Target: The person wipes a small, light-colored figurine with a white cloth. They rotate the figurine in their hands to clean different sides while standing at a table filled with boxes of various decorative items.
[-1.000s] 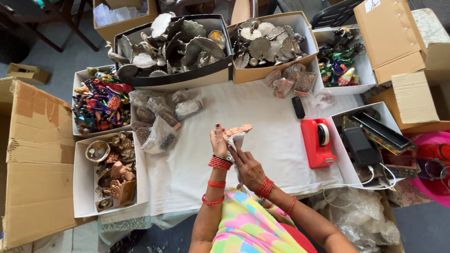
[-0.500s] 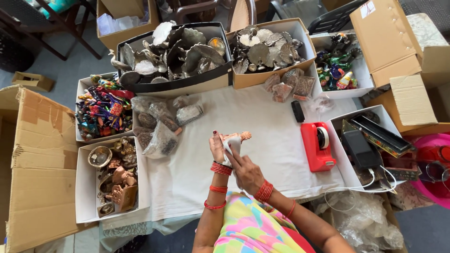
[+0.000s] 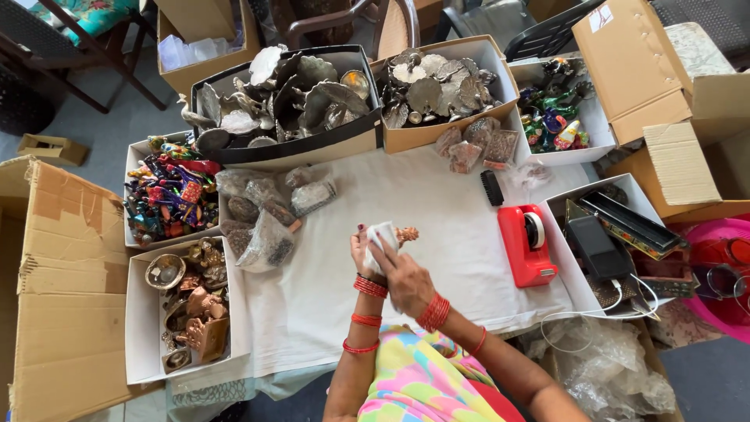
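White cloth or paper sits bunched in our left hand, fingers curled around it and around a small copper-coloured figurine whose head pokes out to the right. Our right hand lies closed over the lower part of the bundle, pressing on the wrap. Compared with a second ago, the figurine shows less: more of it was bare then, now only the tip is uncovered, so we judge the wrapping to be well along. Both hands hover over the white table cover, near its front edge.

Outward to the right stands a red tape dispenser, with a small black brush-like thing above it. To the left lie clear plastic bags of dark pieces. Further left, one white box holds copper-toned figures and another white box holds bright multicoloured ones. Along the far edge, a black tray-like box and a brown carton carry grey metal pieces; a third white box has green and colourful figures. On the right a white box contains long dark items, and plain brown cartons stand beyond it; one bears a small white label with red print. A large open cardboard carton lies at the far left.
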